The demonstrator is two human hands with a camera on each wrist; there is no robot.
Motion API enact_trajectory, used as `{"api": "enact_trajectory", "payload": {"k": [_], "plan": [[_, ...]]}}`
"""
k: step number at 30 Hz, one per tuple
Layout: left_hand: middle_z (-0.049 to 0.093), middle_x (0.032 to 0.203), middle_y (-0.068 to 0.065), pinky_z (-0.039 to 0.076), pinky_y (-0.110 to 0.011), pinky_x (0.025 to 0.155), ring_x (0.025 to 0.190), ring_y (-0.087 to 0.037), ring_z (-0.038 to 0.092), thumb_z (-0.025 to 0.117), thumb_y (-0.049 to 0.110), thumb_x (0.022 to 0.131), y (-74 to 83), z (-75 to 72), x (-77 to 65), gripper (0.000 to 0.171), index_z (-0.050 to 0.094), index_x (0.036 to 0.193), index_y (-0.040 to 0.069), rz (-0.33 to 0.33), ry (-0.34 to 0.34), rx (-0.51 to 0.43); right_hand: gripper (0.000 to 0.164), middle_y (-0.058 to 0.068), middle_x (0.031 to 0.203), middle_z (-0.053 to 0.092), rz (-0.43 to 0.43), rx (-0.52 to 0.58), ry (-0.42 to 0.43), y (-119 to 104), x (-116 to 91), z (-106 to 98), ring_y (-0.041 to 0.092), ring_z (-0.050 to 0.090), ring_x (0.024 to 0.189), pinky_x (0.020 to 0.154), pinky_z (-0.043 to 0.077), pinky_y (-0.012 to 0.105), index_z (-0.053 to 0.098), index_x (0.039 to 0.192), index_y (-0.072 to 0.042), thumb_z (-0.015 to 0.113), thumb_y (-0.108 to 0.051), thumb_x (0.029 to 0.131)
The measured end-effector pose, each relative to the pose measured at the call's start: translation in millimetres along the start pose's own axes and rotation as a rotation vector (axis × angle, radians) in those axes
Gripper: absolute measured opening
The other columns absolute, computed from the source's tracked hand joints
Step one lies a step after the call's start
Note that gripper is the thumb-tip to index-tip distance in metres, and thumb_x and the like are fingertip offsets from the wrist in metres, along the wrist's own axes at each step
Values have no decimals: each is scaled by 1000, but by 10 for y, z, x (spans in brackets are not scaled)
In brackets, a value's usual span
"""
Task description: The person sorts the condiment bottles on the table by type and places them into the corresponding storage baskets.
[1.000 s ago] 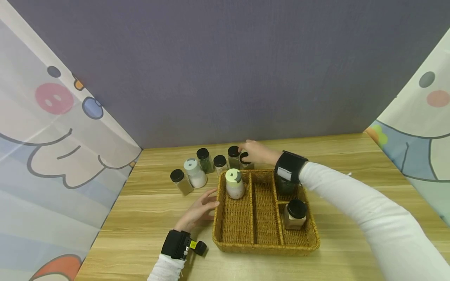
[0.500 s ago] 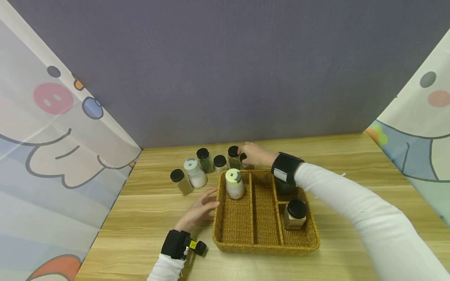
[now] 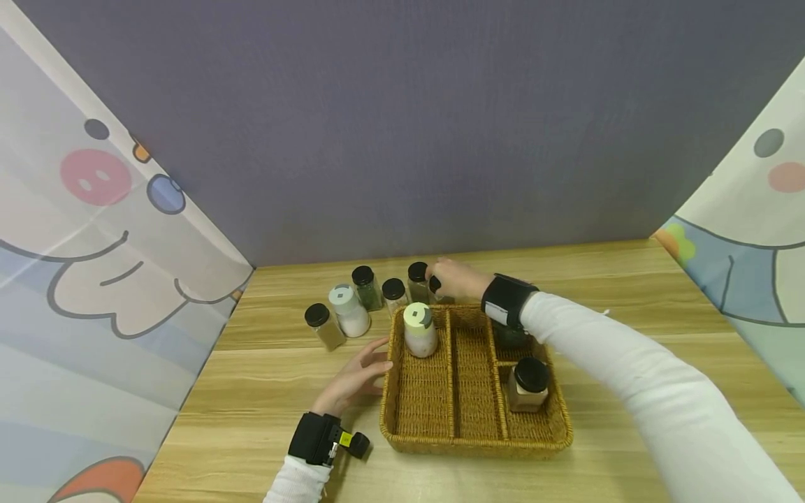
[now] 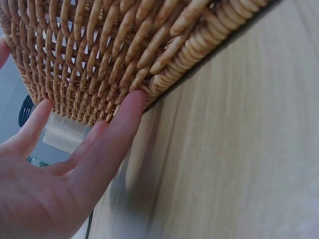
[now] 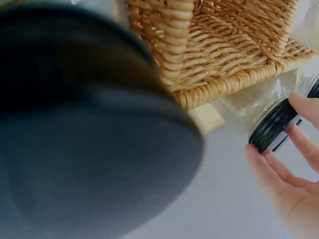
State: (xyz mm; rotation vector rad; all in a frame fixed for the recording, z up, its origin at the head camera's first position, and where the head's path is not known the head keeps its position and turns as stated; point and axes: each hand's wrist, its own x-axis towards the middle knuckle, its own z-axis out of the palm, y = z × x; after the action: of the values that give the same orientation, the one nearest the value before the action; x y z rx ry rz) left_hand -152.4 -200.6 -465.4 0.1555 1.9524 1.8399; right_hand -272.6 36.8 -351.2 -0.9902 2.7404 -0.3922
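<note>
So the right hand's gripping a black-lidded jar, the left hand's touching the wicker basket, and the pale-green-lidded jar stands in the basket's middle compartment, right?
Not quite: the head view shows the pale-green-lidded jar in the left compartment of the wicker basket. The right hand does grip a black-lidded jar, and the left hand touches the basket.

Seen from the head, the person's white-sleeved right arm stretches long from four o'clock toward ten, running on fairly straight through the wrist. The right hand lies at its far end, back upward, fingers bent into a pinch with the tips set in an arc. Far less shows of the left arm, at seven o'clock; the left hand aims between one and two, its fingers spread and nearly straight.
</note>
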Motion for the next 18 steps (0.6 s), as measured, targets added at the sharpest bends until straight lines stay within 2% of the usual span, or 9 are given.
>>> {"api": "enact_trajectory", "payload": {"k": [7,14,18], "plan": [[28,135,-27,47,-48,81,115,-38,41,59,25,84,3,4,-1,69,21,140,12,-20,4,-35,41,19,116,51,19,-21,-42,-34,11,10,30,49,106,87,44,36,53,118,1,64,-7,80],[26,136,-27,46,-48,81,117,-38,39,54,18,88,32,19,-11,65,17,141,11,-30,4,-43,39,18,111,53,30,-22,-44,-48,10,20,28,51,101,82,46,35,55,115,0,65,-4,78],[26,136,-27,46,-48,81,116,-38,39,55,20,87,33,19,-12,66,18,141,10,-29,8,-42,35,17,107,54,29,-26,-46,-62,13,16,28,51,98,78,46,35,56,113,0,64,-4,78]]}}
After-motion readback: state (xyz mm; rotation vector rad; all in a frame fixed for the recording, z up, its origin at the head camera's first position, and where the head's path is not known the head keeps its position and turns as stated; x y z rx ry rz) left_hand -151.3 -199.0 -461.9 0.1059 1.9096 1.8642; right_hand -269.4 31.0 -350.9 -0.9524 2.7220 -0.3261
